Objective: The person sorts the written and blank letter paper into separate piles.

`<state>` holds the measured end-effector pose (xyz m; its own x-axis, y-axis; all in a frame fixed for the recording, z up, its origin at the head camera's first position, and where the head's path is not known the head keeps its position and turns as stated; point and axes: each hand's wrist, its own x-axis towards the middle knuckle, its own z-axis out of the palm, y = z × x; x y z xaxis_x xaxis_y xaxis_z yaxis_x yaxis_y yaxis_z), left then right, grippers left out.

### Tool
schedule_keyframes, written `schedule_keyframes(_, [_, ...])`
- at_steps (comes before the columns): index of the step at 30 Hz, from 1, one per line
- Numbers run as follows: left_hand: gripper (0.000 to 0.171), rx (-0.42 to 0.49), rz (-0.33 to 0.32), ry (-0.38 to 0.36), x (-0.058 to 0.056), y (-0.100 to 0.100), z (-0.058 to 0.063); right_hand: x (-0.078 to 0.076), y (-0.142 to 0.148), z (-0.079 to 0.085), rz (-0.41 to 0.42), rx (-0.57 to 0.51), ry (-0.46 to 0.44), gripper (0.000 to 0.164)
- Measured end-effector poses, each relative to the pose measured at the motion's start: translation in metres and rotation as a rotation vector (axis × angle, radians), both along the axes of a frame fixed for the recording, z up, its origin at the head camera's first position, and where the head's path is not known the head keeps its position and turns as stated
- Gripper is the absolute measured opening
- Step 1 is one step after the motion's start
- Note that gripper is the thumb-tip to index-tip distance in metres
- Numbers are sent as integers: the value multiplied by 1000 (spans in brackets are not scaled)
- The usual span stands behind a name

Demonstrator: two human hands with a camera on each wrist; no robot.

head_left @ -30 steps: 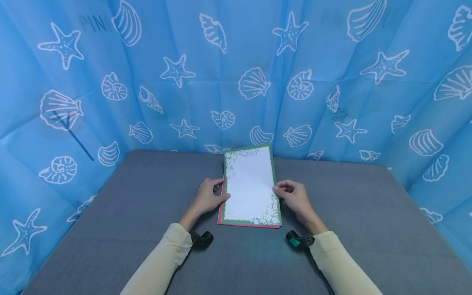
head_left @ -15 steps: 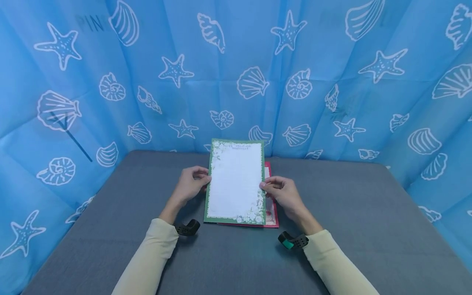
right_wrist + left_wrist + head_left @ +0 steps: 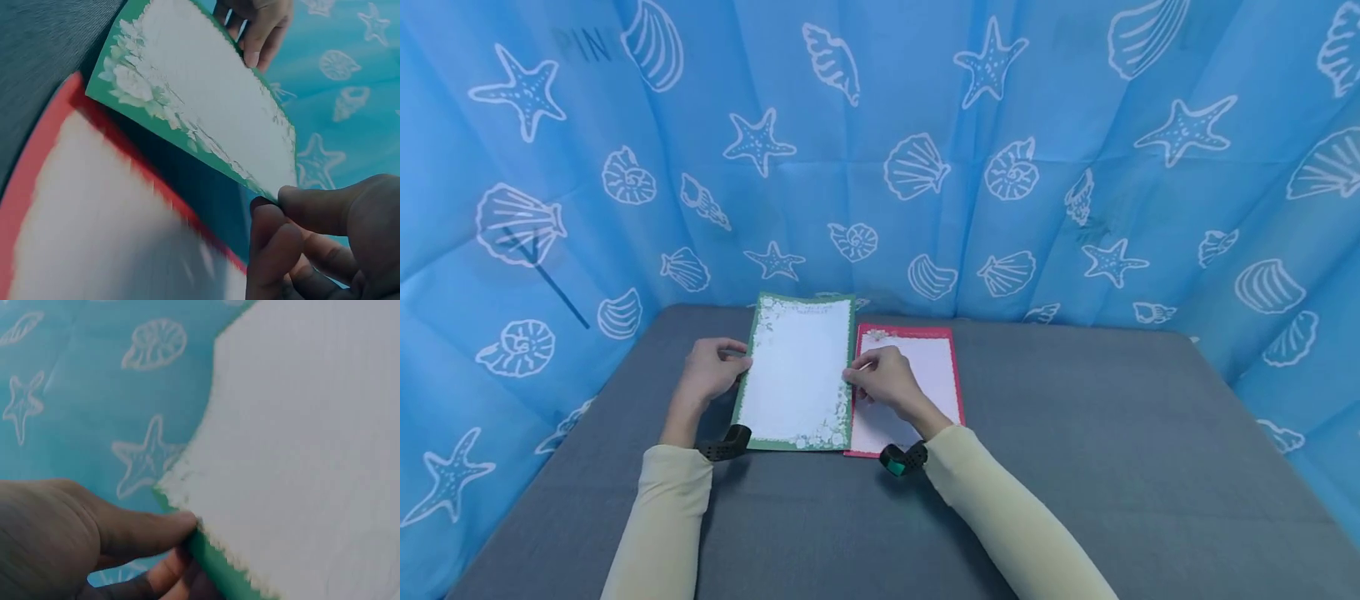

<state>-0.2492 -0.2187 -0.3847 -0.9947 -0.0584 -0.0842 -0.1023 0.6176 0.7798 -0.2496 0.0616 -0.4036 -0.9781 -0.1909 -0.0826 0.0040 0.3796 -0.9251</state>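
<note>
A green-bordered sheet of paper (image 3: 797, 367) with white flowers in its corners is held by both hands, one at each side edge. My left hand (image 3: 711, 371) pinches its left edge between thumb and fingers, as the left wrist view shows up close. At the right edge my right hand (image 3: 887, 379) pinches it with thumb and forefinger. In the right wrist view the green sheet (image 3: 187, 81) is raised and bowed. A red-bordered sheet of paper (image 3: 936, 367) lies on the table to its right, partly hidden under my right hand and wrist.
The grey cloth-covered table (image 3: 1075, 458) extends to both sides. Behind it hangs a blue curtain (image 3: 820, 200) printed with shells and starfish, close to the table's far edge. A black wrist strap (image 3: 727, 444) is on the left wrist, another on the right.
Both hands have carried the green-bordered sheet leftward, off the red-bordered sheet it covered before. The red-bordered sheet has stayed in place and now shows beside it.
</note>
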Motion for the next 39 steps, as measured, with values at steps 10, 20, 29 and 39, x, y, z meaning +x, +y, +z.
schedule_keyframes(10, [38,-154,191,-15,-1,-18,-9,-14,-46,-1,40,112,-51,12])
schedule_keyframes(20, [45,-158,175,-70,-2,-19,-16,-19,-55,-8,-14,260,-62,24])
schedule_keyframes(29, [48,-186,141,-127,-3,-16,-14,-10,-45,-1,-13,216,13,20])
schedule_keyframes(39, [47,-196,57,31,-3,21,-6,-2,1,8,-53,210,129,19])
